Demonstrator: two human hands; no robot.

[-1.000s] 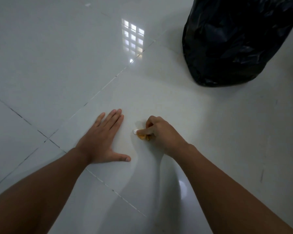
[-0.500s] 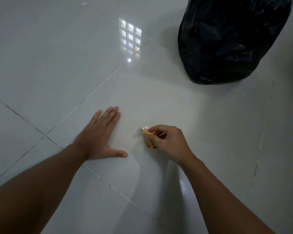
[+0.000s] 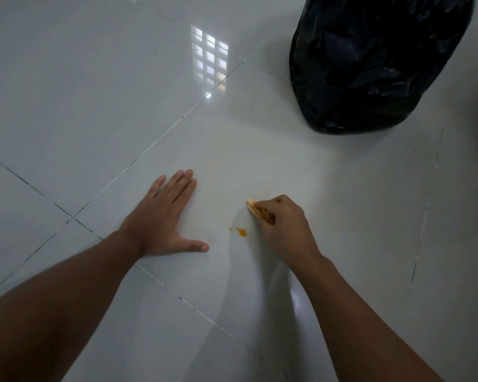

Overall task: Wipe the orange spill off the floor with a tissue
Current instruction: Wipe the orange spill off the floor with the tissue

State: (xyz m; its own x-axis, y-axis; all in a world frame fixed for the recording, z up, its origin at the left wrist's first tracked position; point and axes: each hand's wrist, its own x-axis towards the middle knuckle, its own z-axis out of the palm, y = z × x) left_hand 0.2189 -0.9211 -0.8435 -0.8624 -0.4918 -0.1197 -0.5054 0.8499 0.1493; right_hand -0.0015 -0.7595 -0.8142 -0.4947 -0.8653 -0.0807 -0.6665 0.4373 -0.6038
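- R hand point(image 3: 283, 224): yours, fingers curled tight round a small wad of tissue point(image 3: 255, 210), pinched btwn thumb and fingers. Knuckles up, fist low over the floor point(image 3: 80, 92); can't tell if the wad touches the tile.
- Tissue: mostly hidden in your grip; only a crumpled end pokes out to the fist's L side. Stained orange-yellow, w/ a paler tip.
- Orange spill point(image 3: 240, 231): small smear on the white tile, just beside your R hand, to its lower L, nearer you than the wad. Not under the tissue; a narrow gap of bare tile shows btwn smear and fist.
- L hand point(image 3: 163, 219): flat on the floor, palm down, fingers straight and together, thumb splayed out toward the spill. Holds nothing. Spill lies btwn your two hands, closer to the R.
- Floor: glossy white tiles, dark grout lines; window reflection point(image 3: 210, 60) far side.
- Black bin bag point(image 3: 375, 62): top R, standing on floor, well apart from both hands.
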